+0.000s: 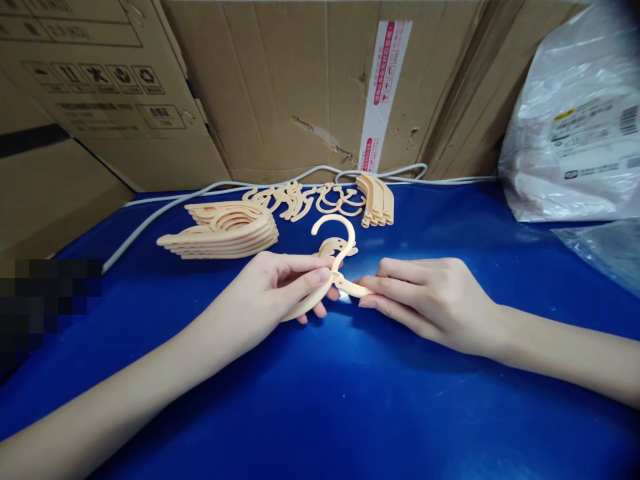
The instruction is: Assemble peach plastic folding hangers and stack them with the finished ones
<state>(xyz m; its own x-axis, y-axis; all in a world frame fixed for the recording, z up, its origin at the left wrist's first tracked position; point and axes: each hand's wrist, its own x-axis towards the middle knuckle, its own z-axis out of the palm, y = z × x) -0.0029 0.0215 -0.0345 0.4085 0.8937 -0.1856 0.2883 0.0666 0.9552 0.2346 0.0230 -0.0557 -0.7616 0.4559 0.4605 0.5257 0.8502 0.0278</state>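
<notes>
A peach plastic hanger (pixel 336 248) lies on the blue table (pixel 350 387), its hook pointing away from me. My left hand (pixel 280 287) pinches the hanger's left arm near the centre joint, fingers closed round it. My right hand (pixel 425 293) grips the hanger's right arm, fingertips pressed on it. Both hands meet at the middle of the hanger.
A stack of peach hanger arms (pixel 225 233) lies behind my left hand. Loose hooks (pixel 320 199) and another stack of parts (pixel 379 199) sit further back. A white cable (pixel 165 210) runs along the rear. Cardboard boxes (pixel 300 87) form the back wall. A plastic bag (pixel 575 127) stands at right.
</notes>
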